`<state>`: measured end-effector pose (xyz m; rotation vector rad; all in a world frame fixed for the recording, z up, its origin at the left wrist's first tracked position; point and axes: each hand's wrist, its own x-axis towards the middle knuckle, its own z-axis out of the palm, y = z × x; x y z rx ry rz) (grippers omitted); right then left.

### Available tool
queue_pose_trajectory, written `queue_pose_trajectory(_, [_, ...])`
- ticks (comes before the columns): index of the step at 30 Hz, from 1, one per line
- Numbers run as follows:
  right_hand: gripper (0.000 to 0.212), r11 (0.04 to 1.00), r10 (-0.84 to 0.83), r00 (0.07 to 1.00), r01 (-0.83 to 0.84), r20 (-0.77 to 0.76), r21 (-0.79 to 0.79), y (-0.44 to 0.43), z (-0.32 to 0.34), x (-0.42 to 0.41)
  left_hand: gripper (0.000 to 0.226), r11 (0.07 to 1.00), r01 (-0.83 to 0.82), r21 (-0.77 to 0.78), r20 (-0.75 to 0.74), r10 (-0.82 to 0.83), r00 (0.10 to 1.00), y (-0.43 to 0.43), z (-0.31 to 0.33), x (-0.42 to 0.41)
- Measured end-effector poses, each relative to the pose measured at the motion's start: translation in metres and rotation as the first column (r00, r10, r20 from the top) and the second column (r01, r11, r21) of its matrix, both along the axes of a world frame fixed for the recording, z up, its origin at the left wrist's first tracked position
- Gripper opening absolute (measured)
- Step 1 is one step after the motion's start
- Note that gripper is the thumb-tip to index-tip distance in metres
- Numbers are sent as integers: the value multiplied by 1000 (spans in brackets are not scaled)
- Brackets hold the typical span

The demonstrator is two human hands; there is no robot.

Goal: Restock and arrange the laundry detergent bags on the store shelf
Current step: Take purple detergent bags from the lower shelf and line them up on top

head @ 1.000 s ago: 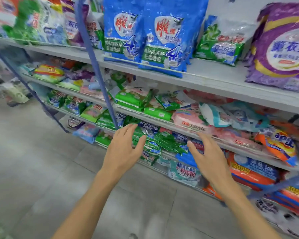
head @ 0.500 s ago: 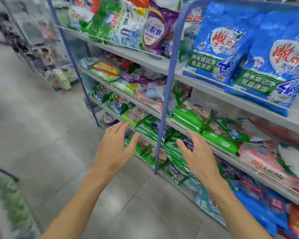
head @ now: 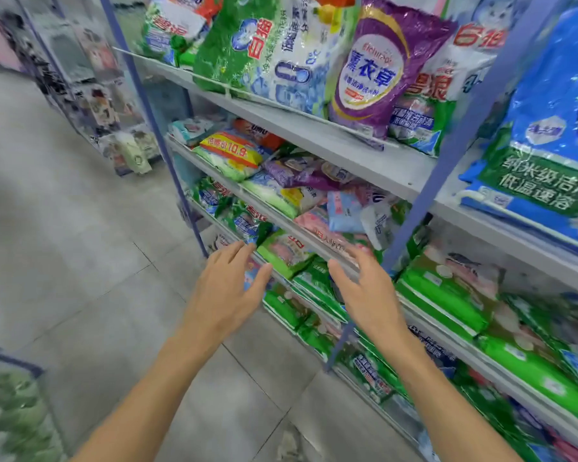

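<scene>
Detergent bags fill a white store shelf [head: 364,151] with blue uprights. On the top tier stand a green and white bag [head: 264,51], a purple bag [head: 377,68] and a big blue bag [head: 548,138]. Lower tiers hold flat bags: a yellow-labelled one [head: 231,151], a pink and green one [head: 286,253], green ones [head: 447,295]. My left hand [head: 226,291] and my right hand [head: 367,291] hover side by side in front of the lower tiers, fingers spread, palms facing each other, holding nothing.
A grey tiled floor [head: 80,261] stretches left down the aisle. Another rack with small goods [head: 90,95] stands at the far left. A blue upright post [head: 447,161] rises just right of my right hand. A blurred green item [head: 17,415] sits at the bottom left corner.
The view has swung left along the shelf, bringing the green and purple bags on the top tier into view. Both hands stay empty and spread in front of the lower tiers.
</scene>
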<state>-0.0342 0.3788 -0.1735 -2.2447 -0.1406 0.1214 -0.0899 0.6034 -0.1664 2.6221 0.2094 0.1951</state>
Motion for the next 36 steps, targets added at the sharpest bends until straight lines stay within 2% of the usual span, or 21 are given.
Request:
queue_pose_trajectory(4, [63, 999, -26, 999, 25, -23, -23, 31, -4, 48, 63, 1000, 22, 21, -53, -21, 998, 32, -7, 53])
queue_pose_trajectory(10, [64, 995, -88, 991, 92, -100, 28, 70, -20, 94, 64, 997, 72, 14, -110, -70, 991, 80, -29, 117])
queue_pose_trajectory(16, [48, 957, -262, 946, 281, -193, 77, 124, -38, 138, 64, 987, 161, -23, -109, -163, 981, 138, -55, 192])
queue_pose_trajectory(18, [25, 920, -346, 913, 376, -216, 116, 145, -47, 156, 63, 977, 208, -46, -121, -212, 970, 159, -64, 219])
queue_pose_trajectory(19, [22, 903, -376, 901, 409, -216, 132, 156, -50, 166, 64, 971, 235, -52, -124, -239, 963, 169, -68, 234])
queue_pose_trajectory(25, [40, 796, -498, 824, 558, -270, 235, 204, -86, 231, 59, 925, 374, -65, -108, -379, 919, 193, -87, 322])
queue_pose_trajectory(29, [14, 747, -519, 798, 598, -307, 291, 214, -107, 274, 52, 904, 422, -64, -60, -425, 903, 179, -111, 392])
queue_pose_trajectory(30, [17, 739, -515, 796, 600, -318, 307, 214, -113, 283, 51, 902, 426, -61, -25, -428, 903, 174, -117, 410])
queue_pose_trajectory(32, [35, 644, -528, 751, 658, -396, 390, 211, -122, 302, 48, 898, 430, -88, 66, -426, 902, 161, -123, 441])
queue_pose_trajectory(34, [37, 522, -518, 709, 705, -479, 480, 209, -128, 321, 49, 917, 399, 15, 60, -399, 915, 150, -124, 469])
queue_pose_trajectory(36, [32, 465, -526, 680, 732, -510, 498, 209, -134, 336, 57, 912, 346, 221, -74, -338, 938, 139, -119, 489])
